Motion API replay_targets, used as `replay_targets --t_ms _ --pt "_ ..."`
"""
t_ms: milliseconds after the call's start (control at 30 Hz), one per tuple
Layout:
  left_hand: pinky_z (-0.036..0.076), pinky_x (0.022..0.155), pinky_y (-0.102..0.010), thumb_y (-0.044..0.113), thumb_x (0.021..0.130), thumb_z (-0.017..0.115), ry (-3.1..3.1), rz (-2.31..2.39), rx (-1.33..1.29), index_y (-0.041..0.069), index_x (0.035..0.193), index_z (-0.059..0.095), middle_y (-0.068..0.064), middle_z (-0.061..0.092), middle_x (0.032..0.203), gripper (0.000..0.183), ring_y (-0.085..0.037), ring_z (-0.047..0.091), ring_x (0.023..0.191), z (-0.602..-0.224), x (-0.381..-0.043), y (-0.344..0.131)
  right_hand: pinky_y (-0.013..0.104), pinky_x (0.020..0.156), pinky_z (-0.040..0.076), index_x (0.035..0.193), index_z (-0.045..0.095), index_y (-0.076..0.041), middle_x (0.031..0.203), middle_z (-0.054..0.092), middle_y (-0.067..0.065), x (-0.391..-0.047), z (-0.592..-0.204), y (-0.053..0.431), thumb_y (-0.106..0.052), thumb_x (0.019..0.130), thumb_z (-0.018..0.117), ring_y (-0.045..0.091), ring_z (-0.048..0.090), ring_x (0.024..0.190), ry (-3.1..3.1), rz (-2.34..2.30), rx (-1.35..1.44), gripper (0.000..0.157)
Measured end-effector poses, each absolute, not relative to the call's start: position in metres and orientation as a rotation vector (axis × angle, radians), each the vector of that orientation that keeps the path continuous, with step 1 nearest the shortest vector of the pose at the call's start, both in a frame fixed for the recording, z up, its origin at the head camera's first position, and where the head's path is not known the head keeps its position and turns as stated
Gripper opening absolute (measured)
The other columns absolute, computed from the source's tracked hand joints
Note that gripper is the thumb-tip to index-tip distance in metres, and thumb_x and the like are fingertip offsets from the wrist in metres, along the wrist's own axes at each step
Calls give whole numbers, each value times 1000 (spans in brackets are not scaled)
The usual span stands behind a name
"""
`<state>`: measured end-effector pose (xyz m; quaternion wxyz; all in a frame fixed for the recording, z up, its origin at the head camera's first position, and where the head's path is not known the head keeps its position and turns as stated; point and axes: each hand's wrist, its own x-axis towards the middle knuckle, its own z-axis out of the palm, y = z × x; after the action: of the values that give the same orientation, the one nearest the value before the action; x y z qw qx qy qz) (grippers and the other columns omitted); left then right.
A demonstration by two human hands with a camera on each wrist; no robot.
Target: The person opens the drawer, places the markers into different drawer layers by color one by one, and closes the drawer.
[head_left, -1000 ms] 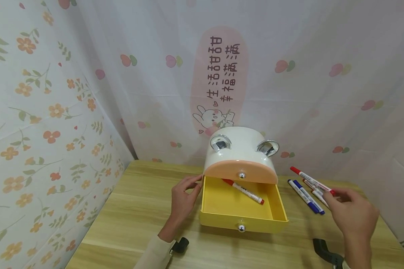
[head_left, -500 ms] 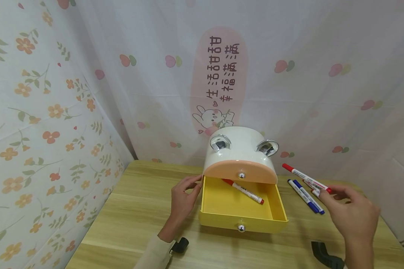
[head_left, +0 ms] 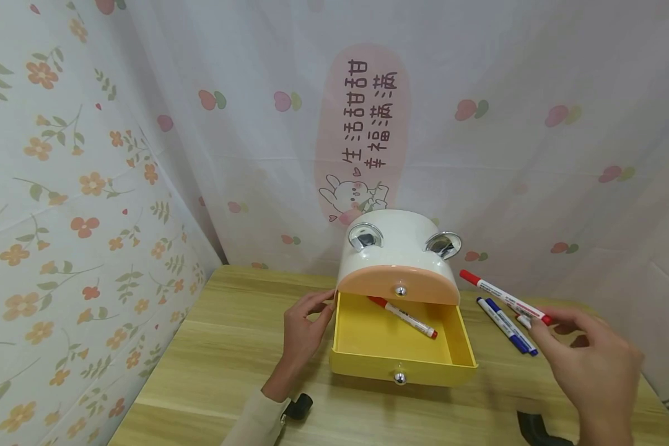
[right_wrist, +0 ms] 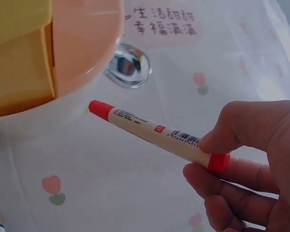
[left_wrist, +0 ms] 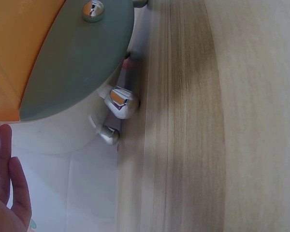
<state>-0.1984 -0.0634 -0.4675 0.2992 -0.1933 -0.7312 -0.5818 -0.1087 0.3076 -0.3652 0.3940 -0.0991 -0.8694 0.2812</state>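
At the left, beyond the flowered curtain (head_left: 89, 235), the left hand (head_left: 303, 331) has its fingers loosely extended, the tips at the side of the white box (head_left: 398, 241) where the drawer (head_left: 368, 365) comes out. It grasps nothing; how firmly it presses cannot be told. The box looks like smooth, hard plastic, probably slippery, and a flat hand against its side should steady it well enough. The yellow drawer is pulled out, its thin walls likely light and a little flexible; its silver knob (head_left: 400, 378) is the natural hold. A red pen (head_left: 409, 319) lies slantwise inside.

Right of the box, the second pen (head_left: 504, 298), also red-ended, is raised above the table (head_left: 440, 415), its longer red end nearest the box, outside the drawer. It should be light, stiff and sturdy, though its slick round barrel could roll between the fingers. Two blue pens (head_left: 502, 325) lie side by side beyond it. The right hand (head_left: 596, 356) pinches the second pen narrowly near its short red end, thumb above and fingers below; a hold nearer the middle would balance better. A white pen end (head_left: 524, 321) shows by the fingers.
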Motion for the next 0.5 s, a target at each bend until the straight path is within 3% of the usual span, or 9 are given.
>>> replay_targets --t_ms 100,267,500 --pt "58 69 -48 -7 84 72 -1937 -1542 -516 -1 110 73 -15 71 101 27 -28 71 76 -471 -200 -64 13 47 32 91 78 -5 76 47 -38 -102 -359 302 -10 73 82 -6 41 59 -2202 721 -274 19" --pt "58 69 -45 -5 86 72 -1939 -1524 -517 2 113 73 -11 71 102 28 -24 71 76 -486 -209 -65 11 54 31 91 79 -6 77 51 -38 -94 -351 296 -6 72 83 -7 44 65 -2152 772 -257 20" --pt "58 74 -36 9 89 73 -1965 -1541 -525 17 118 73 4 71 106 29 -12 70 80 -500 -218 -68 12 58 34 89 79 -9 79 58 -28 -86 -345 288 2 68 85 -2 47 65 -2144 843 -199 25"
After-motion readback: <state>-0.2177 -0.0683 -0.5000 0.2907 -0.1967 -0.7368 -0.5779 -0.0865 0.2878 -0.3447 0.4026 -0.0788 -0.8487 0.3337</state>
